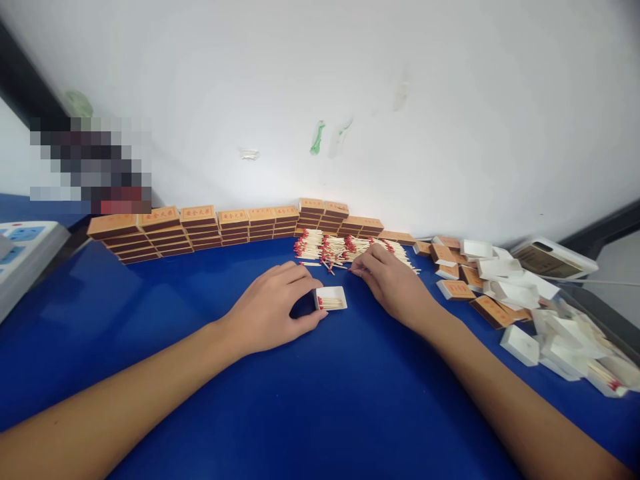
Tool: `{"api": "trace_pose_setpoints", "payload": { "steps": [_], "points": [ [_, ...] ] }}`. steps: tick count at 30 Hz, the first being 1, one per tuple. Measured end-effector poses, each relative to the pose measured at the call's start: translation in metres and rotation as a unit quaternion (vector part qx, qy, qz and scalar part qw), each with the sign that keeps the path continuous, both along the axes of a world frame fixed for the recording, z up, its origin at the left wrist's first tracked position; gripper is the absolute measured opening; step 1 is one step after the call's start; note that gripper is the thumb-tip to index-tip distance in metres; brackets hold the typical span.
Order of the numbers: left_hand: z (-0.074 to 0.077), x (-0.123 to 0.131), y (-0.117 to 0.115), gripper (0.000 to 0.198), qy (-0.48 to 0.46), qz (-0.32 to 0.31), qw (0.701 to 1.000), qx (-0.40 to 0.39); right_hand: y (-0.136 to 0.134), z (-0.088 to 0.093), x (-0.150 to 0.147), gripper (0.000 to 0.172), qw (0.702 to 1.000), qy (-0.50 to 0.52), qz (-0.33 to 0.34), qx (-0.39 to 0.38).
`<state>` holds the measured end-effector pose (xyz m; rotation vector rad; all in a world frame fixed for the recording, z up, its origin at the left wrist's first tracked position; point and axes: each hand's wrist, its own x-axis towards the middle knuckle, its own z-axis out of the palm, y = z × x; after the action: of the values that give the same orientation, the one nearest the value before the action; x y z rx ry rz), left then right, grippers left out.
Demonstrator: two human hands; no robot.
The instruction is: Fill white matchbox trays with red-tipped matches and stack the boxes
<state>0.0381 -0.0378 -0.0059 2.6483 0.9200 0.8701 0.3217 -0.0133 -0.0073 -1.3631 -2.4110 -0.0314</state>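
My left hand [280,303] grips a small white matchbox tray [338,293] between thumb and fingers on the blue table. Several matches [330,304] with red heads lie side by side along the near part of this tray, and its far part is bare. To the right, my right hand [390,277] reaches to the front edge of a loose pile of matches [309,248]. Its thumb and index finger are pinched together, with a red match head just showing at the fingertips. The hand covers part of the pile.
Stacked orange matchboxes [199,213] line the wall behind. At right lie loose matchbox sleeves [456,290] and white trays [520,345], one tray holding matches [605,375]. A white box-shaped object [555,258] stands behind them. Another white object [35,247] sits on the left.
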Motion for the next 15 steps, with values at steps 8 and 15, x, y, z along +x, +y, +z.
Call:
{"api": "trace_pose_setpoints", "payload": {
  "steps": [8,15],
  "points": [
    [-0.0006,0.0001,0.0003,0.03,-0.002,-0.005,1.0,0.002,0.0011,-0.0012,-0.0022,0.017,1.0,0.017,0.003,-0.002],
    [-0.0015,-0.0002,0.0002,0.031,0.001,-0.004,1.0,0.001,0.0018,-0.0001,0.0024,0.018,1.0,0.023,0.006,0.01]
  ]
}}
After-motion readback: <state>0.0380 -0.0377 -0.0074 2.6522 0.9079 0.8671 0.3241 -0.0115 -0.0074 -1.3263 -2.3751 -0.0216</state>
